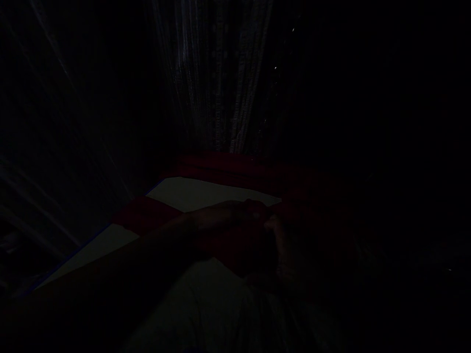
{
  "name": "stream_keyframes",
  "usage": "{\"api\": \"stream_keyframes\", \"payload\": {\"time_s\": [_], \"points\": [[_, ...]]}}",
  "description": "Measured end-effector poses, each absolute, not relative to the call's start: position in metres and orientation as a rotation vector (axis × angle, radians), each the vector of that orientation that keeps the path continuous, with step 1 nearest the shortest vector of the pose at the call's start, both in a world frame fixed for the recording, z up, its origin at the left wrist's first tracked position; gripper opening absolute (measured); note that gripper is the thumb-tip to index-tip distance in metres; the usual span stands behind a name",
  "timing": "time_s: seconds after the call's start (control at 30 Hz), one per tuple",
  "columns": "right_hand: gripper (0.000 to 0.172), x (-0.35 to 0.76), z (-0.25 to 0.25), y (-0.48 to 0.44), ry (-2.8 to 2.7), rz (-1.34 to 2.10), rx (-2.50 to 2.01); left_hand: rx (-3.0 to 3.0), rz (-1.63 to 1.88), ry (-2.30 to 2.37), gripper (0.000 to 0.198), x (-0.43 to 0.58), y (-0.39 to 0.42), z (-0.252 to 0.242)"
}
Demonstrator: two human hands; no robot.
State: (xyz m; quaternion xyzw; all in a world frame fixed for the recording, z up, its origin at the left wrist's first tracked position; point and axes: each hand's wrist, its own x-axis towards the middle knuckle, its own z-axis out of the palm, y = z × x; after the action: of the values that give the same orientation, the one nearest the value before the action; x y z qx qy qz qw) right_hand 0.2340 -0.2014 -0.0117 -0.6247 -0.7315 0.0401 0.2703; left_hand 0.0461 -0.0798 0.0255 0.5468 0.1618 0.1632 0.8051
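Across a pale sheet (191,193) banded with dark red cloth (147,213), the left hand (243,213) reaches in from the lower left and meets the right hand (281,245) over the red band. Both seem to rest on or pinch that cloth, but the scene is so dark that I cannot tell whether either hand is closed. Behind hangs a striped curtain (217,78).

Head view, looking down, close over bed (191,193)
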Motion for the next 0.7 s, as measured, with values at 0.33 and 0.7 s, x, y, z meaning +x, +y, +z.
{"api": "stream_keyframes", "payload": {"time_s": [0.33,0.7], "points": [[0.035,0.24,-0.001,-0.193,-2.09,-0.15,-1.471,1.179,0.36,0.371,0.044,0.049,-0.066,0.006],[0.023,0.247,0.003,-0.191,-2.127,-0.086,-1.319,1.128,0.378,0.328,0.032,0.05,-0.073,0.013]]}}
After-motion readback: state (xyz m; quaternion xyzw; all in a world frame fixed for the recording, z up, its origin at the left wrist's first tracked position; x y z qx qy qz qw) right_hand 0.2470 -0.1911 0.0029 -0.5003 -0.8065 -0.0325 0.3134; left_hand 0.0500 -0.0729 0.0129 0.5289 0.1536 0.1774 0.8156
